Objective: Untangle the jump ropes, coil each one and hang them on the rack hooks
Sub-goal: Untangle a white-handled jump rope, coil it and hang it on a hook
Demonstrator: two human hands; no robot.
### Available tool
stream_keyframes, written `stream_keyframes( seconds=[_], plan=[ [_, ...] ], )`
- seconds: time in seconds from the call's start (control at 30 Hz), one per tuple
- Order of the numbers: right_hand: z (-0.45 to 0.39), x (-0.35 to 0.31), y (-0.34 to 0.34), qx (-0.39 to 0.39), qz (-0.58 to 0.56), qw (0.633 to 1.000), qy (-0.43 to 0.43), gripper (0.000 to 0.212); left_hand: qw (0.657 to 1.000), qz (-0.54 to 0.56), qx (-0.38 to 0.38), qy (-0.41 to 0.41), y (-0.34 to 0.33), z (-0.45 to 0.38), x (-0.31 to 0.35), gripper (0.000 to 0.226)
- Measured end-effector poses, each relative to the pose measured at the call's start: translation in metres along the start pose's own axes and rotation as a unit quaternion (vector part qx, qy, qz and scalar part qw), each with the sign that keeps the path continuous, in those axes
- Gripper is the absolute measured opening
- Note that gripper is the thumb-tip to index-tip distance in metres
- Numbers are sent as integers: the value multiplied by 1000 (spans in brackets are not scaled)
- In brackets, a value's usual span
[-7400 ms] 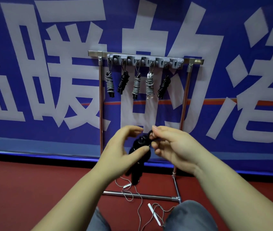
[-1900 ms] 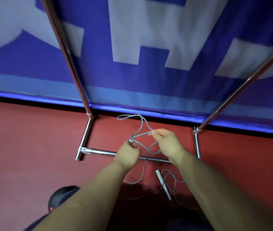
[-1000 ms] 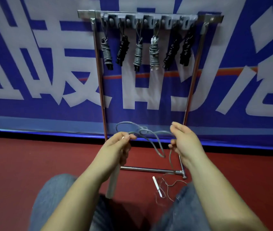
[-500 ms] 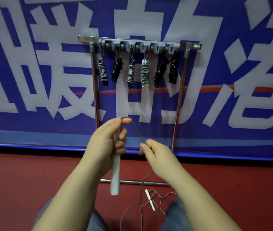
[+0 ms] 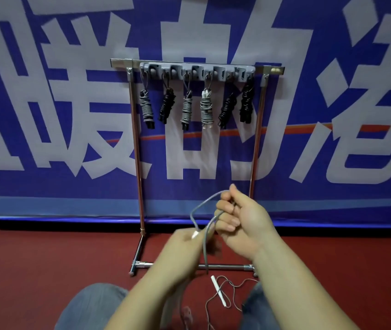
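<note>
While the grey jump rope (image 5: 201, 210) arcs between the two hands in front of the rack, its free length drops from the loop toward the floor, where the second white handle (image 5: 218, 291) lies among loose turns of cord between the knees; the rope's long axis therefore runs roughly up and down, from the raised loop to the slack below. The right hand (image 5: 242, 222) is the higher and nearer to the loop's top; its fingers are curled and pinch the cord at the crest of the arc. The left hand (image 5: 187, 248) sits lower and just beside it, blurred by motion; it seems to grip the first white handle (image 5: 195, 234) where the cord leaves it, though the exact lie of its fingers cannot be told. Judged from this, the coiling has only begun, and the next wrap turns on the slack lying below and toward the body, so it must be drawn upward to the handle. Beyond the hands stands the rack (image 5: 139, 186), its grey hook bar (image 5: 197, 71) carrying six coiled ropes (image 5: 146, 108); behind it hangs a blue banner (image 5: 58, 115) with large white characters, above a red floor (image 5: 34, 270).
</note>
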State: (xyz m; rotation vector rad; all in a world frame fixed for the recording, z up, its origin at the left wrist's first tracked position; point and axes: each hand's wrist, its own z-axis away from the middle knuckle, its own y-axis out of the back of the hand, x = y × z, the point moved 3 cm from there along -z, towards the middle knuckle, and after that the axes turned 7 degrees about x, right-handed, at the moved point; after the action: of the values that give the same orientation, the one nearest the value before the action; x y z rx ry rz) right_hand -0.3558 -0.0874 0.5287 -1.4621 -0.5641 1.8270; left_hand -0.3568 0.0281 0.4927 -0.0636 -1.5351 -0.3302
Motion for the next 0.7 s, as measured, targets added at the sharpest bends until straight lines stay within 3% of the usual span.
stream_keyframes(
  seconds=[0.1,0.2,0.33,0.47,0.57,0.7],
  plan=[
    [-3,-20,9,38,-17,997,64,37,990,84,-98,51,-1,4,4,53],
    [-3,-36,19,72,22,991,110,36,986,116,-120,23,9,2,11,47],
    [-3,-29,19,99,107,978,150,24,981,185,-53,-11,14,-1,20,33],
    [-2,11,15,38,220,973,52,17,959,280,46,2,19,-5,25,30],
    [6,40,14,-60,369,927,-16,30,936,341,83,4,25,-7,31,28],
    [12,47,9,-155,535,827,78,43,915,393,88,16,30,-7,37,27]
  ],
)
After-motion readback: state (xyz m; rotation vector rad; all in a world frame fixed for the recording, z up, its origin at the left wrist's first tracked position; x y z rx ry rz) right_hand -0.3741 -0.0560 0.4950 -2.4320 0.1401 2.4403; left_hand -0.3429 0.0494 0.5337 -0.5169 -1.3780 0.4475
